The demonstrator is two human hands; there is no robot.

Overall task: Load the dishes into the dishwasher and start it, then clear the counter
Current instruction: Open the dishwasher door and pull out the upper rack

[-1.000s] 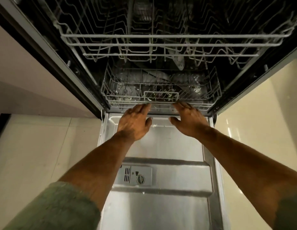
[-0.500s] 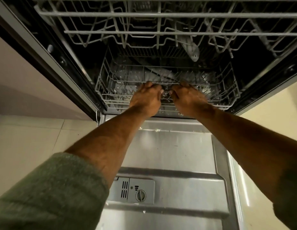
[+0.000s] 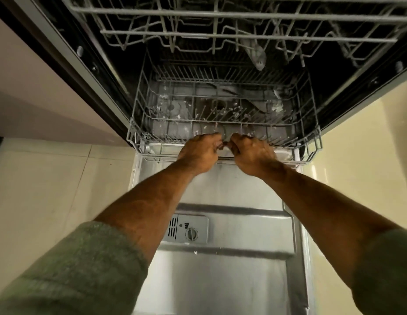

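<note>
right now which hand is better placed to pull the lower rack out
Neither alone: left hand and right hand both grip the lower rack front rail at its centre, side by side. A two-handed pull looks best.

No words, brand names or numbers can be read anywhere in view. The only sign-like marks stand on the grey detergent dispenser (image 3: 188,228) set into the open dishwasher door (image 3: 232,280), at about 6 o'clock from the hands: a small stack of short dark bars that narrows downward, with a tiny dot at its 9 o'clock. The round knob at 6 o'clock of those bars carries only a raised ridge, and no lettering shows on it.
</note>
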